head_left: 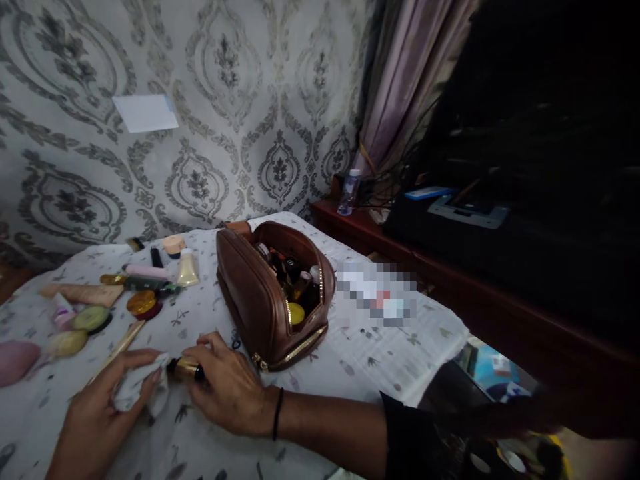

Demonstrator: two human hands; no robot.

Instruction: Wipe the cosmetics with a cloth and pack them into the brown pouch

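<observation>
In the head view my left hand point(95, 403) is closed on a crumpled white wipe point(129, 388). My right hand point(231, 392) grips a small gold and black cosmetic tube point(188, 368), which looks like a lipstick. The wipe meets the tube's black left end. Just beyond my right hand stands a brown makeup bag point(250, 293), unzipped, with several cosmetics inside, including a round yellow item point(296, 313). Near my left hand lie a thin light-coloured stick point(123, 343) and a round amber jar with a red base point(143, 304).
More cosmetics lie at the left on the patterned cloth point(200, 440): a cream tube point(187, 268), a green-lidded jar point(93, 320) and a pink sponge point(17, 362). At the back right, a clear bottle point(349, 193) stands on a dark red wooden surface point(330, 212). A patterned wall rises behind.
</observation>
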